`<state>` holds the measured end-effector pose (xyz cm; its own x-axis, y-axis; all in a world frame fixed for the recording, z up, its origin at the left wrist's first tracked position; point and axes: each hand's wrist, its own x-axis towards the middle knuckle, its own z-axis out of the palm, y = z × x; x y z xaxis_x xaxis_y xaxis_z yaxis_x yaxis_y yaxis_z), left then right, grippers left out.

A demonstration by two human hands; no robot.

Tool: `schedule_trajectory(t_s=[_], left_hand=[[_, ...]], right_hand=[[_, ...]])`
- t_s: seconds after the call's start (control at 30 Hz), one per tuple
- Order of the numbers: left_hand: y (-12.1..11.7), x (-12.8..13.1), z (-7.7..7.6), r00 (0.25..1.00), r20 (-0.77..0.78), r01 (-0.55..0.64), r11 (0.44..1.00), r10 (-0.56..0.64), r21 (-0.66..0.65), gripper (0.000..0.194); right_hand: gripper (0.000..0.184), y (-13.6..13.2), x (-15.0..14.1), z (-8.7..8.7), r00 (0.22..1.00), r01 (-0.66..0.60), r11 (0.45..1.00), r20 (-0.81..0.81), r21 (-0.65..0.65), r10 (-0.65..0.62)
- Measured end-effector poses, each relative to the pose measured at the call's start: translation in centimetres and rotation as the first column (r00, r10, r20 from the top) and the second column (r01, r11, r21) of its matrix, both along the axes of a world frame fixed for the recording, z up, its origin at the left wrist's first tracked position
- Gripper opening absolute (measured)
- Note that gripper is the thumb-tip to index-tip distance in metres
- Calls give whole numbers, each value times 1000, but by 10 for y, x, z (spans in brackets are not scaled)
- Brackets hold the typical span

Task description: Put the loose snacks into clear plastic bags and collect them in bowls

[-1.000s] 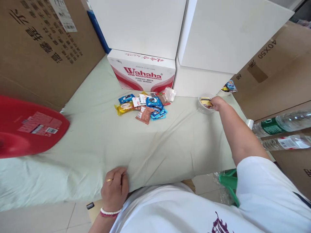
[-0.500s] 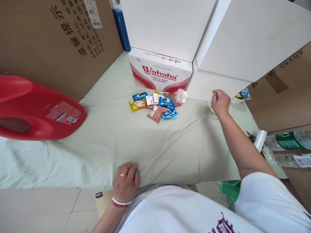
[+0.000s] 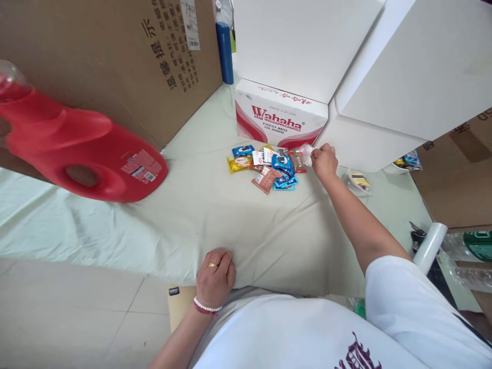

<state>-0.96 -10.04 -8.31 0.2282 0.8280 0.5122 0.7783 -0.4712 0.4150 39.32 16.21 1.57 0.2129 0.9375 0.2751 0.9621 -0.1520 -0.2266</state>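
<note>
My right hand (image 3: 325, 163) reaches to the right end of a heap of wrapped snacks. Its fingers are pinched on a small clear plastic packet (image 3: 306, 154) there, though the fingertips are partly hidden. In the heap lie a yellow wrapper (image 3: 241, 163), a brown packet (image 3: 266, 180), several blue packets (image 3: 282, 162) and a red-and-brown packet (image 3: 297, 160). My left hand (image 3: 216, 277), with a ring and bracelets, rests curled on the table's near edge, closed with nothing visible in it.
Behind the heap stands a Wahaha water carton (image 3: 281, 115), backed by white panels (image 3: 300, 46). A red jug (image 3: 96, 154) is at left beside a cardboard box (image 3: 115, 66). To the right are a clear container (image 3: 358, 182), a white bowl (image 3: 395, 168) and a plastic roll (image 3: 430, 248).
My right hand has moved left from the clear container to the clear packet at the heap. My left hand stays at the table edge. The camera view has shifted left.
</note>
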Motion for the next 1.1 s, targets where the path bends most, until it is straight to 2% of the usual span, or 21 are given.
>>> schedule_trajectory(t_s=[0.1,0.17,0.2,0.27,0.3,0.37,0.43,0.47,0.53,0.6,0.67,0.77,0.83,0.9,0.97,1.0,1.03,1.07,1.1], left_hand=[[0,-1,7,987,155,-15,997,27,-74,18],[1,1,19,956,284,-18,980,75,-199,17],[3,4,26,933,347,2,962,97,-274,18],[10,16,41,878,465,101,907,113,-410,20],[15,26,47,846,522,174,868,109,-464,21],[26,50,56,771,627,332,766,116,-550,24],[38,76,59,688,711,452,681,146,-576,32],[43,87,59,666,730,483,657,153,-579,39],[50,105,57,670,733,501,654,122,-567,38],[53,114,55,689,720,507,657,82,-559,24],[52,114,51,683,725,518,639,92,-569,23],[49,105,46,655,728,487,625,200,-610,26],[47,97,43,656,709,430,642,261,-635,25],[45,90,44,677,685,352,698,269,-623,18],[41,85,46,742,640,249,805,198,-538,8],[39,84,47,786,602,204,862,138,-464,6],[37,83,49,831,551,176,909,68,-377,8],[35,83,49,870,493,172,942,-7,-289,12],[32,84,50,898,432,191,959,-84,-210,17]], right_hand=[[21,-38,5,18,988,36,975,-153,221,-2],[22,-74,-1,24,910,93,952,-413,291,38],[23,-95,-9,24,813,128,953,-579,274,57],[26,-138,-32,16,521,144,978,-852,151,55],[27,-158,-47,10,378,113,990,-925,84,35],[29,-194,-77,-4,169,47,999,-985,-19,-27],[30,-220,-105,-17,27,4,996,-996,-85,-85],[30,-229,-116,-22,-24,-12,994,-994,-108,-108],[30,-240,-131,-28,-86,-42,990,-987,-133,-136],[30,-244,-137,-29,-83,-57,990,-988,-127,-132],[29,-245,-135,-30,-38,-33,994,-993,-107,-108],[29,-238,-117,-31,43,56,996,-996,-77,-79],[29,-227,-97,-32,141,165,986,-989,-21,-45],[30,-210,-75,-32,322,263,962,-946,69,-21],[35,-193,-59,-29,525,266,958,-850,111,-48],[40,-186,-55,-26,593,245,964,-802,104,-64],[45,-182,-54,-23,621,214,973,-781,84,-68],[50,-180,-57,-20,600,169,984,-798,56,-58],[53,-181,-63,-17,530,108,994,-847,25,-36]])
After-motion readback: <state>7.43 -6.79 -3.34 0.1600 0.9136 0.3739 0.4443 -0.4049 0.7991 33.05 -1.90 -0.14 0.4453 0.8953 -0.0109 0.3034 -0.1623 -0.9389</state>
